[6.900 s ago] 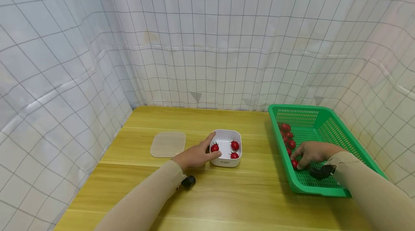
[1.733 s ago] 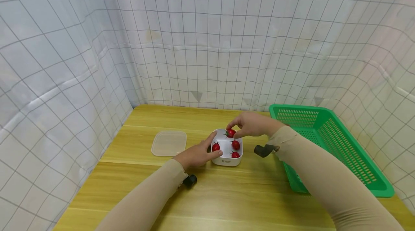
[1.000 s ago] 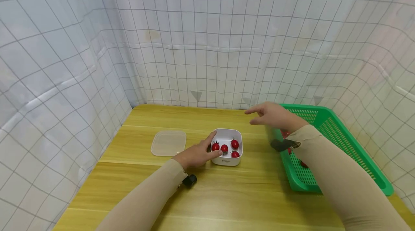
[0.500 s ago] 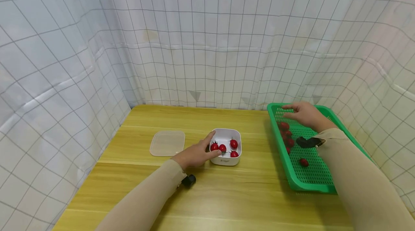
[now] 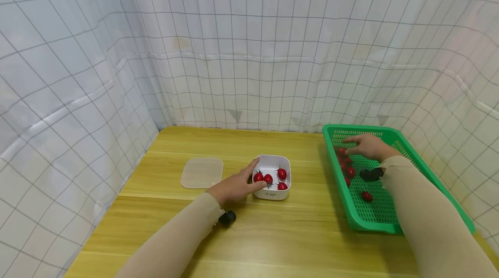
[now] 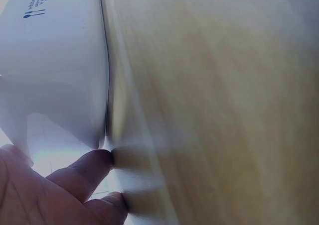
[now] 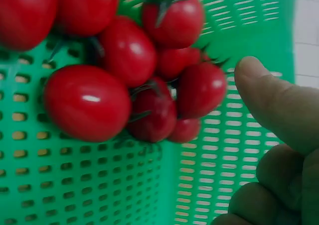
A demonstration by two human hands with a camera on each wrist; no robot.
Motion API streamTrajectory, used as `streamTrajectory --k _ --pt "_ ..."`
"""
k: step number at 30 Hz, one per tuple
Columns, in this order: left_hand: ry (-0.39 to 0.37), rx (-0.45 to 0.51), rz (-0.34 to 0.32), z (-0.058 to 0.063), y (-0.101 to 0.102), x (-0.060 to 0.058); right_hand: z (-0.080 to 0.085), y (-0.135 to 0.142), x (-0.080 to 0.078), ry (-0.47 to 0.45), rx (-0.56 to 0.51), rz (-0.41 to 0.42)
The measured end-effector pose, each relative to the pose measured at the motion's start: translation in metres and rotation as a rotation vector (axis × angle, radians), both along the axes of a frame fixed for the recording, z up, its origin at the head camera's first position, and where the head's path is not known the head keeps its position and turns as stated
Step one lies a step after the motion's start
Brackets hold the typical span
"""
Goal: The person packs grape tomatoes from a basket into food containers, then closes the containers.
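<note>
My left hand (image 5: 235, 186) holds the left side of a small white square container (image 5: 278, 195), its thumb over the near rim and index finger at the far left corner. Several cherry tomatoes (image 5: 282, 173) with green stems lie in that container. In the left wrist view the fingertips (image 6: 102, 158) rest low beside the container's printed wall (image 6: 55, 60). My right hand (image 5: 370, 146) reaches into the green basket (image 5: 374, 226), thumb and index finger spread over a cluster of tomatoes (image 5: 348, 161). In the right wrist view the thumb (image 7: 269, 98) is just apart from a tomato (image 7: 202, 89).
A translucent lid (image 5: 202, 173) lies flat on the wooden table (image 5: 241, 243), left of the container. One tomato (image 5: 367, 196) sits alone near the basket's front. A white grid-patterned curtain (image 5: 249, 74) surrounds the table's back and sides.
My right hand placed a tomato in the container, let go, and moved back right into the basket, lowering over the cluster. My left hand stayed at the container.
</note>
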State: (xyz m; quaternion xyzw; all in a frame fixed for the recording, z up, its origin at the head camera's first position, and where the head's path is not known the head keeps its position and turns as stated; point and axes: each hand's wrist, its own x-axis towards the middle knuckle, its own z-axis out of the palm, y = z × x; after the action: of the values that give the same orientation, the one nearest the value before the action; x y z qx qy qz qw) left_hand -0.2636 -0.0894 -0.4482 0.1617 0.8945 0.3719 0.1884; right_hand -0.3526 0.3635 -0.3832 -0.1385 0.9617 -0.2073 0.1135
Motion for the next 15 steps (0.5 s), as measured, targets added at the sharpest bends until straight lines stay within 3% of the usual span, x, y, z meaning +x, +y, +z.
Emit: streamTrajectory --k 15 --pt "0.005 -0.018 0.0 0.001 0.0 0.001 -0.017 0.0 -0.011 -0.016 0.047 0.036"
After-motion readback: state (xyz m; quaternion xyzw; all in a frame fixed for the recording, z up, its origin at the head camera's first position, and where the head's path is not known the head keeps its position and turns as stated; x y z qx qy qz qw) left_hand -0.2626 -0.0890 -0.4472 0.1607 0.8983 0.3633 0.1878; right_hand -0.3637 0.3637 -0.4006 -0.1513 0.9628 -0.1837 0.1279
